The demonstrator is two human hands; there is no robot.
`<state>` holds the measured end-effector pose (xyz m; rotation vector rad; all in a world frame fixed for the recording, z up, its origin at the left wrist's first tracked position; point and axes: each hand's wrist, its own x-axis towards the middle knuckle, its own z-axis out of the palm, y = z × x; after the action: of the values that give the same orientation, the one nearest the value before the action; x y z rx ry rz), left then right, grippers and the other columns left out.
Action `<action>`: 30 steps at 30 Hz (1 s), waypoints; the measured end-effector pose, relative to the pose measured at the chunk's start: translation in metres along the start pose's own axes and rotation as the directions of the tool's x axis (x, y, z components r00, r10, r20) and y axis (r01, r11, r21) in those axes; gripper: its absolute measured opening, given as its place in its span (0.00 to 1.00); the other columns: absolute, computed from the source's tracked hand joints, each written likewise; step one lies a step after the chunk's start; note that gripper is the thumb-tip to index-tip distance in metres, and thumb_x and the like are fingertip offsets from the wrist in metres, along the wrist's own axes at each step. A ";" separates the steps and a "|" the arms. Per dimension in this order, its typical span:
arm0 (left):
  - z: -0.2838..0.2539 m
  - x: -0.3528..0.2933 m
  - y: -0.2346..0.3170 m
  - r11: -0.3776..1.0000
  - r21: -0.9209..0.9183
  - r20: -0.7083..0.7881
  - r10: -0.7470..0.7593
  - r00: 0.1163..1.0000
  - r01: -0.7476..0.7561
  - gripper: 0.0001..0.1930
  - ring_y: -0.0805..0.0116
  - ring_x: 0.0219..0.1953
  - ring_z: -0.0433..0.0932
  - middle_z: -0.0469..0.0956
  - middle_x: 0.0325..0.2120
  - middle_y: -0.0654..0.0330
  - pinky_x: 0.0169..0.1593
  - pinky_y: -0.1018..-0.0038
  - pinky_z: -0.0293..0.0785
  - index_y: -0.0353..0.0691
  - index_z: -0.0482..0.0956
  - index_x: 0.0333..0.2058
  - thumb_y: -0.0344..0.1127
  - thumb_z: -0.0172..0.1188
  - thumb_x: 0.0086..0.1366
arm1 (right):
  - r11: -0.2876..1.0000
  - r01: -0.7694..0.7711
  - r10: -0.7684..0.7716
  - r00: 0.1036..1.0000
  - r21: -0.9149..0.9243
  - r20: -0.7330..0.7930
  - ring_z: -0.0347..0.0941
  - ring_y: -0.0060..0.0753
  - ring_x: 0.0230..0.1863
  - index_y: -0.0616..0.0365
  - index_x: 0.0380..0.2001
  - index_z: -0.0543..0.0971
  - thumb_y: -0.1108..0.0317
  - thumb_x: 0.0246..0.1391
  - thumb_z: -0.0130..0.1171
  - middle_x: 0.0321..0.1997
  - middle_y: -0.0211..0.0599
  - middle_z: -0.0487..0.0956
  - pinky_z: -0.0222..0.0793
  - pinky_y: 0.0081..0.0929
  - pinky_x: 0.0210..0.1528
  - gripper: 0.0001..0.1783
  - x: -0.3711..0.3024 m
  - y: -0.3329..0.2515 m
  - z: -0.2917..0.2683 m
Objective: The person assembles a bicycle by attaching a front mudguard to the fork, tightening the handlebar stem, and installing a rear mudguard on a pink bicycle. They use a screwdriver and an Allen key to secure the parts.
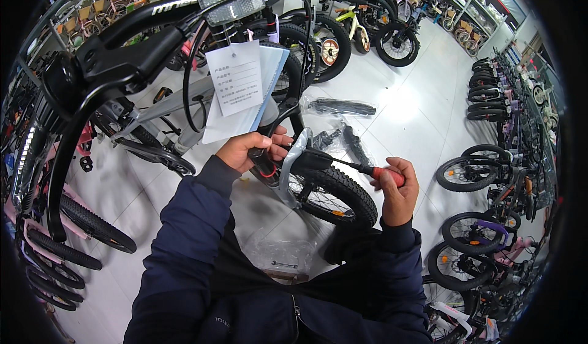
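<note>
In front of me stands a bicycle with a grey frame (187,93) and a black handlebar. My left hand (254,151) is closed round the black leg of its front fork (264,166), just beside a grey arched fork brace (294,166). In my right hand (398,194) is a screwdriver (390,175) with a red handle. Its dark shaft points left toward a black mudguard (311,160) at the brace; whether the tip sits in a screw is hidden. Below the mudguard is the knobbly front tyre (346,191). White tags (236,80) hang over the fork.
On the tiled floor ahead lie plastic-wrapped black parts (340,107) and another dark part (356,143). Near my legs, a small spanner (285,264) rests on clear plastic. Rows of bicycles line the right side (468,172) and the left (67,240). More stand at the back (398,41).
</note>
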<state>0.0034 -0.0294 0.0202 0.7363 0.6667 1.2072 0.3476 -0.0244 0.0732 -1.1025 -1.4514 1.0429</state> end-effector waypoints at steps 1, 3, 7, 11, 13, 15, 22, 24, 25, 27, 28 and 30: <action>0.000 0.000 0.000 1.000 -0.022 0.011 -0.006 1.000 0.007 0.28 0.57 0.42 0.82 0.76 0.52 0.39 0.49 0.64 0.78 0.27 0.70 0.57 0.34 0.57 0.58 | 0.989 -0.114 0.110 0.993 -0.094 -0.047 0.76 0.27 0.34 0.68 0.54 0.70 0.67 0.67 0.52 0.40 0.42 0.77 0.74 0.23 0.38 0.18 0.000 0.000 0.000; 0.000 -0.001 0.000 0.998 -0.058 0.031 -0.020 0.999 0.022 0.28 0.56 0.40 0.82 0.76 0.53 0.38 0.49 0.63 0.78 0.26 0.70 0.57 0.34 0.57 0.58 | 0.998 -0.065 0.065 0.997 0.000 -0.029 0.74 0.25 0.31 0.68 0.53 0.71 0.67 0.66 0.53 0.36 0.39 0.77 0.72 0.22 0.34 0.17 0.000 -0.001 0.000; 0.001 -0.002 0.000 0.998 -0.057 0.014 -0.023 1.000 0.023 0.28 0.56 0.39 0.82 0.75 0.53 0.38 0.48 0.62 0.78 0.27 0.70 0.57 0.34 0.56 0.58 | 0.994 0.082 -0.081 0.996 0.068 -0.026 0.72 0.22 0.26 0.66 0.51 0.72 0.65 0.67 0.53 0.31 0.36 0.77 0.70 0.19 0.30 0.17 0.001 -0.001 0.001; 0.000 0.000 0.000 0.997 -0.073 0.031 -0.029 0.999 0.031 0.28 0.56 0.39 0.82 0.75 0.53 0.39 0.48 0.62 0.78 0.27 0.70 0.57 0.34 0.56 0.58 | 0.995 -0.095 0.096 0.995 0.022 -0.022 0.73 0.24 0.30 0.66 0.51 0.72 0.67 0.65 0.54 0.35 0.38 0.76 0.72 0.21 0.34 0.16 0.002 0.000 0.001; 0.000 0.000 0.000 0.997 -0.076 0.035 -0.031 0.999 0.033 0.28 0.56 0.39 0.82 0.75 0.53 0.39 0.48 0.62 0.78 0.27 0.70 0.57 0.34 0.56 0.58 | 0.981 0.031 -0.027 0.999 0.190 -0.023 0.70 0.18 0.22 0.65 0.48 0.73 0.62 0.67 0.55 0.26 0.31 0.76 0.68 0.16 0.25 0.16 0.002 0.002 0.001; 0.000 0.000 0.000 0.997 -0.069 0.032 -0.034 0.999 0.036 0.28 0.56 0.39 0.82 0.75 0.53 0.39 0.49 0.63 0.78 0.27 0.70 0.57 0.34 0.56 0.58 | 0.997 0.038 -0.036 0.999 0.066 -0.033 0.71 0.21 0.24 0.65 0.49 0.73 0.63 0.66 0.54 0.30 0.34 0.76 0.71 0.18 0.29 0.16 0.003 0.003 0.000; 0.000 -0.001 0.000 0.997 -0.066 0.036 -0.027 0.999 0.029 0.28 0.56 0.39 0.82 0.75 0.53 0.39 0.49 0.64 0.78 0.28 0.71 0.57 0.35 0.57 0.57 | 0.997 0.046 -0.048 0.998 0.062 0.034 0.70 0.20 0.20 0.65 0.47 0.73 0.59 0.69 0.52 0.25 0.32 0.76 0.68 0.18 0.24 0.18 0.004 0.007 -0.003; 0.000 -0.001 0.000 0.997 -0.069 0.039 -0.029 0.999 0.032 0.28 0.56 0.39 0.82 0.76 0.53 0.39 0.49 0.64 0.78 0.28 0.71 0.57 0.35 0.57 0.57 | 0.995 -0.101 0.101 0.995 0.023 0.013 0.74 0.22 0.28 0.67 0.49 0.72 0.66 0.66 0.55 0.31 0.36 0.78 0.72 0.20 0.32 0.15 0.004 0.007 -0.004; 0.000 0.000 -0.001 0.996 -0.081 0.045 -0.027 0.999 0.031 0.28 0.56 0.39 0.82 0.76 0.53 0.39 0.49 0.64 0.78 0.28 0.71 0.56 0.35 0.57 0.57 | 0.975 -0.221 0.220 0.975 -0.023 -0.033 0.76 0.24 0.32 0.67 0.50 0.72 0.70 0.64 0.57 0.34 0.37 0.79 0.74 0.21 0.36 0.16 0.003 0.006 -0.006; -0.001 0.000 -0.001 0.996 -0.085 0.042 -0.036 0.998 0.039 0.28 0.57 0.39 0.82 0.76 0.53 0.39 0.49 0.64 0.78 0.28 0.71 0.56 0.35 0.57 0.57 | 0.986 -0.095 0.091 0.995 0.139 0.031 0.74 0.21 0.30 0.67 0.50 0.72 0.69 0.65 0.56 0.34 0.38 0.81 0.72 0.19 0.33 0.15 0.003 0.006 -0.006; -0.001 0.000 -0.001 0.995 -0.090 0.050 -0.030 0.998 0.034 0.28 0.57 0.39 0.82 0.76 0.53 0.39 0.49 0.64 0.78 0.28 0.71 0.56 0.35 0.57 0.58 | 0.988 -0.011 0.008 1.000 0.151 0.019 0.73 0.20 0.28 0.66 0.50 0.72 0.67 0.66 0.55 0.33 0.38 0.81 0.71 0.18 0.31 0.15 0.003 0.006 -0.006; -0.001 0.001 -0.002 0.995 -0.090 0.061 -0.026 0.998 0.031 0.28 0.57 0.39 0.81 0.76 0.53 0.40 0.49 0.64 0.78 0.28 0.71 0.56 0.34 0.57 0.58 | 0.996 -0.021 0.016 0.998 0.082 0.062 0.73 0.20 0.27 0.66 0.50 0.72 0.64 0.68 0.53 0.34 0.38 0.82 0.71 0.18 0.31 0.16 0.002 0.006 -0.007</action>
<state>0.0034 -0.0289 0.0180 0.6819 0.5680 1.1773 0.3546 -0.0202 0.0683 -1.0343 -1.4352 1.1483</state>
